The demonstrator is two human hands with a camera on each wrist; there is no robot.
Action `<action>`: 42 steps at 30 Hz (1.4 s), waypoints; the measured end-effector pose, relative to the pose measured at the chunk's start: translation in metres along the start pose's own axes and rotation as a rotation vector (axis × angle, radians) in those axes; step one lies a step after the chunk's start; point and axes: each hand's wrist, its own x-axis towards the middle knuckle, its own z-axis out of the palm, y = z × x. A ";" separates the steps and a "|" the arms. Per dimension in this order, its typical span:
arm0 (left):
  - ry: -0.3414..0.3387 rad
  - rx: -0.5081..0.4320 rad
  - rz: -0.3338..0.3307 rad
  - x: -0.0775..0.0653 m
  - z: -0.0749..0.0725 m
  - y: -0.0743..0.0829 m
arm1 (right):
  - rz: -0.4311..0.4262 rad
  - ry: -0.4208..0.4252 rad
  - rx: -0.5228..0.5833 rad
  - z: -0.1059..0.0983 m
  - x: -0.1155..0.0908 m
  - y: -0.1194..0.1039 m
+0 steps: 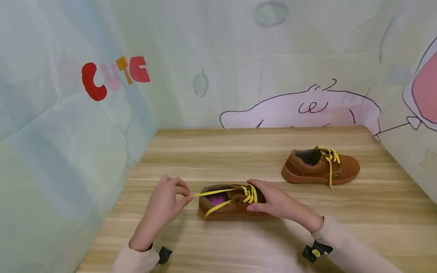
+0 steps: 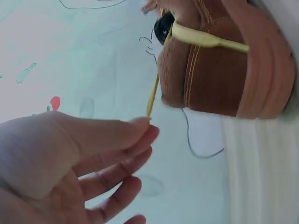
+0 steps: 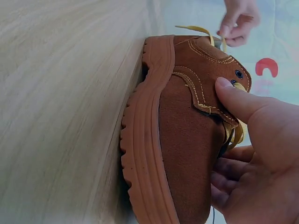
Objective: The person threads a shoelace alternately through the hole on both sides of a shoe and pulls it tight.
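Observation:
A brown shoe (image 1: pixel 218 214) with yellow laces stands on the table, its toe toward the right. My left hand (image 1: pixel 168 197) pinches the end of one yellow shoelace (image 1: pixel 213 192) between thumb and forefinger, drawn out over the heel. In the left wrist view that lace (image 2: pixel 153 95) runs taut from the fingertips up to the shoe's opening. The other lace end hangs over the near side of the heel. My right hand (image 1: pixel 273 199) grips the shoe across its front, thumb on the near side by the eyelets (image 3: pixel 238 73), fingers on the far side.
A second brown shoe (image 1: pixel 307 172) with yellow laces stands farther back on the right, toe to the right. The wooden table (image 1: pixel 218 151) meets printed cloth walls (image 1: pixel 205 57) at the back and sides.

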 end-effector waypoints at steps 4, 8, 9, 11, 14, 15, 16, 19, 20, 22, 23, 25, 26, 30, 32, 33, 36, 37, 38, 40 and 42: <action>0.001 -0.022 -0.008 -0.002 -0.002 0.000 | 0.005 0.012 0.011 -0.002 0.000 -0.003; 0.041 -0.129 -0.009 0.000 -0.005 0.005 | -0.017 0.009 0.010 -0.002 0.000 -0.004; 0.050 -0.162 -0.003 0.001 -0.006 0.008 | -0.026 0.012 0.016 -0.002 0.000 -0.004; 0.079 -0.215 0.026 0.001 -0.008 0.014 | -0.058 0.032 0.039 -0.002 0.000 -0.006; 0.148 -0.247 0.104 0.003 -0.009 0.025 | -0.156 0.079 0.091 -0.004 0.006 -0.017; 0.172 -0.251 0.133 0.004 -0.010 0.029 | -0.195 0.090 0.114 -0.005 0.009 -0.022; 0.196 -0.251 0.162 0.006 -0.010 0.033 | -0.232 0.098 0.140 -0.006 0.012 -0.027; 0.249 -0.252 0.227 0.010 -0.009 0.045 | -0.298 0.091 0.248 -0.009 0.022 -0.043; 0.260 -0.252 0.240 0.012 -0.009 0.048 | -0.296 0.079 0.300 -0.009 0.024 -0.047; 0.280 -0.247 0.255 0.015 -0.006 0.055 | -0.277 0.053 0.404 -0.010 0.028 -0.054; 0.289 -0.248 0.257 0.016 -0.004 0.057 | -0.259 0.042 0.451 -0.011 0.029 -0.056; 0.297 -0.244 0.244 0.017 0.000 0.061 | -0.221 0.026 0.550 -0.012 0.031 -0.058; 0.292 -0.243 0.232 0.017 0.002 0.062 | -0.205 0.022 0.593 -0.012 0.032 -0.059; 0.176 -0.206 0.193 0.013 0.016 0.064 | -0.154 0.043 0.707 -0.016 0.034 -0.053; 0.071 -0.154 0.192 0.010 0.025 0.066 | -0.135 0.052 0.711 -0.019 0.036 -0.050; 0.021 -0.123 0.197 0.009 0.030 0.067 | -0.131 0.050 0.699 -0.021 0.037 -0.048; -0.079 -0.048 0.206 0.006 0.041 0.070 | -0.183 0.035 0.499 -0.027 0.039 -0.045; -0.087 -0.036 0.208 0.006 0.045 0.071 | -0.227 0.022 0.399 -0.029 0.040 -0.044; -0.088 -0.034 0.207 0.005 0.047 0.072 | -0.280 0.012 0.288 -0.032 0.041 -0.044; -0.068 -0.034 0.205 0.003 0.051 0.072 | -0.391 0.007 0.027 -0.036 0.042 -0.042; -0.037 -0.038 0.208 0.002 0.053 0.072 | -0.509 0.006 -0.193 -0.038 0.043 -0.042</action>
